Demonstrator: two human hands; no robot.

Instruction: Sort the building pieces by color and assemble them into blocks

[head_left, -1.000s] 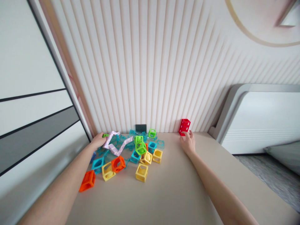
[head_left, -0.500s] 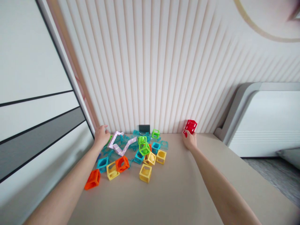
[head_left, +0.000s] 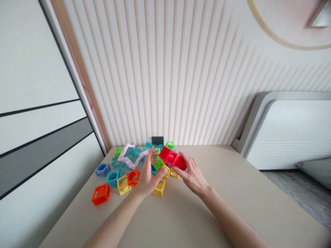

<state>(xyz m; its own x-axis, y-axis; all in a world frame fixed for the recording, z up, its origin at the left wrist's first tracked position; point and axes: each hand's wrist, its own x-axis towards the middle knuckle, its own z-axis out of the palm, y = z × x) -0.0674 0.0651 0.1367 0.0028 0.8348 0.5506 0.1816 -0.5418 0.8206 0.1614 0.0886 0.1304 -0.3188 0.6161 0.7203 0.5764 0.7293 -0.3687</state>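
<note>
Clasps joined red blocks (head_left: pixel 169 155) by one end in the right hand (head_left: pixel 193 176); poises the left hand (head_left: pixel 149 178) alongside, half open and apparently empty, near yellow cubes (head_left: pixel 158 189).

Red blocks (head_left: pixel 170 156), orange cubes (head_left: pixel 100 195), lilac strip (head_left: pixel 131 165), striped cream wall (head_left: pixel 176 75)

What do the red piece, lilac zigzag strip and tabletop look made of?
Red piece in the right hand: probably rigid plastic, somewhat glossy; uniform colour, moulded-looking open frames.
Lilac zigzag strip: plastic or stiff folded paper, can't tell; crisp bends.
Tabletop: perhaps laminate or painted board, satin; smooth, even beige.
</note>
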